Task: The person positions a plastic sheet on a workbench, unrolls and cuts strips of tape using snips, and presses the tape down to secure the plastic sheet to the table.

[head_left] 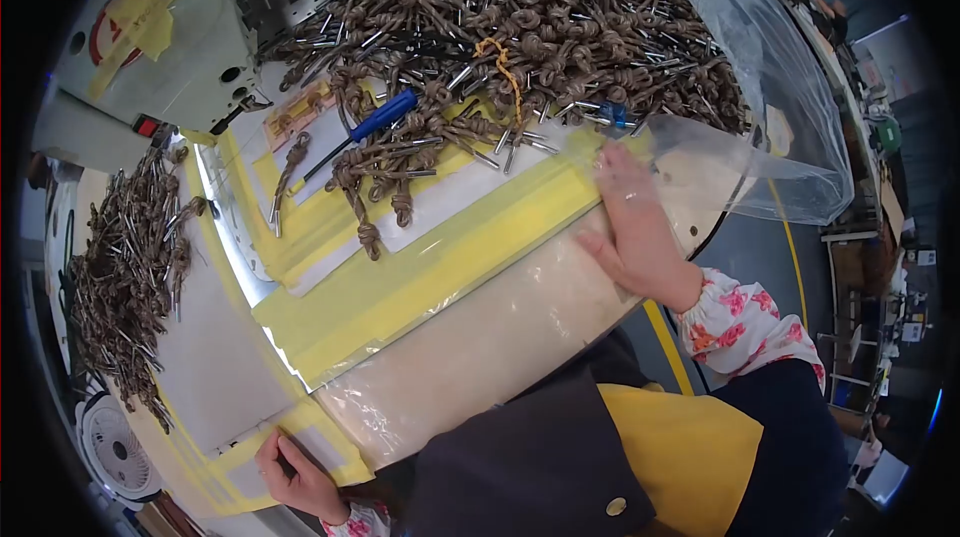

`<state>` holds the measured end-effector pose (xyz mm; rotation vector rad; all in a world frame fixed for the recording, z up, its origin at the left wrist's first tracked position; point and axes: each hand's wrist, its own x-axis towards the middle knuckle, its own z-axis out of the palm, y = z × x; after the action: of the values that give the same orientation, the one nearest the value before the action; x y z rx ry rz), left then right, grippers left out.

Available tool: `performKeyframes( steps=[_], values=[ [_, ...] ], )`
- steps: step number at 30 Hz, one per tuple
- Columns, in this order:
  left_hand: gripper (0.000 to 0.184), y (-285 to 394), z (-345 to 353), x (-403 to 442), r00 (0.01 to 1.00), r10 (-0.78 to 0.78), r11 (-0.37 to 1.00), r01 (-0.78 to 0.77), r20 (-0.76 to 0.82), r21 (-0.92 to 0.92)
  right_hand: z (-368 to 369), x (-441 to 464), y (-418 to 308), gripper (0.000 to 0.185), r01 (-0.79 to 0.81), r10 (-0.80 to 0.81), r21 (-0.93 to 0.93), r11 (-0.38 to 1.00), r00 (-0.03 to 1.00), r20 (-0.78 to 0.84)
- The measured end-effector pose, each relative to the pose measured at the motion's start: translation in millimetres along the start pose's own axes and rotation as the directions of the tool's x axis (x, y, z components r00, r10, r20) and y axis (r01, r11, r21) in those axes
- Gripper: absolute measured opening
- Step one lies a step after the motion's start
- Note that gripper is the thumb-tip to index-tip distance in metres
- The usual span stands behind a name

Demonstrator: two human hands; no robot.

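My right hand [640,232] lies flat near the right edge of the table [480,337], fingers stretched out and thumb apart. Its fingertips reach the yellow tape strip [450,262] and the edge of a clear plastic bag [700,152]. My left hand [295,477] rests curled on the taped near-left corner, with nothing visible in its fingers. Beyond my right hand is a big heap of knotted brown cords [560,27] with metal tips. A second pile of such cords [130,267] lies at the left. A blue-handled screwdriver [380,119] lies among loose cords.
A pale machine [150,47] with tape on it stands at the upper left. An orange cord [505,77] lies on the heap, near a small blue object [612,115]. A metal strip [235,247] crosses the tabletop. A white fan [115,447] stands at the lower left.
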<state>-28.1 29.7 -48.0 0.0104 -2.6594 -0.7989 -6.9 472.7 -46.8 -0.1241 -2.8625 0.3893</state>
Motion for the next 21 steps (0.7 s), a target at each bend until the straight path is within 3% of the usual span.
performKeyframes(
  steps=[5,8,11,15,19,21],
  values=[
    [0.012,-6,1,4,0.998,-0.065,0.998,0.065,0.016,0.019,-16,5,12,0.062,0.002,-0.001,-0.005,1.0,0.967,0.254],
    [0.011,-9,3,4,0.989,-0.148,0.988,0.149,0.022,-0.044,-17,7,56,0.059,-0.102,0.099,0.013,0.995,0.986,0.131],
    [0.011,-14,2,3,0.984,-0.179,0.982,0.18,0.017,-0.061,-8,6,63,0.058,-0.064,0.067,-0.034,0.997,0.994,0.083],
    [0.01,-7,2,6,0.988,-0.157,0.987,0.157,-0.007,-0.044,-3,-2,34,0.068,0.01,-0.013,0.04,0.999,0.996,0.085],
    [0.015,2,2,6,0.968,-0.251,0.966,0.252,0.025,-0.054,-21,4,15,0.073,0.121,-0.111,-0.017,0.993,0.952,0.286],
    [0.022,21,7,11,0.999,-0.045,0.999,0.045,0.027,-0.007,-26,6,6,0.075,0.185,-0.154,-0.048,0.982,0.916,0.369]
  ],
)
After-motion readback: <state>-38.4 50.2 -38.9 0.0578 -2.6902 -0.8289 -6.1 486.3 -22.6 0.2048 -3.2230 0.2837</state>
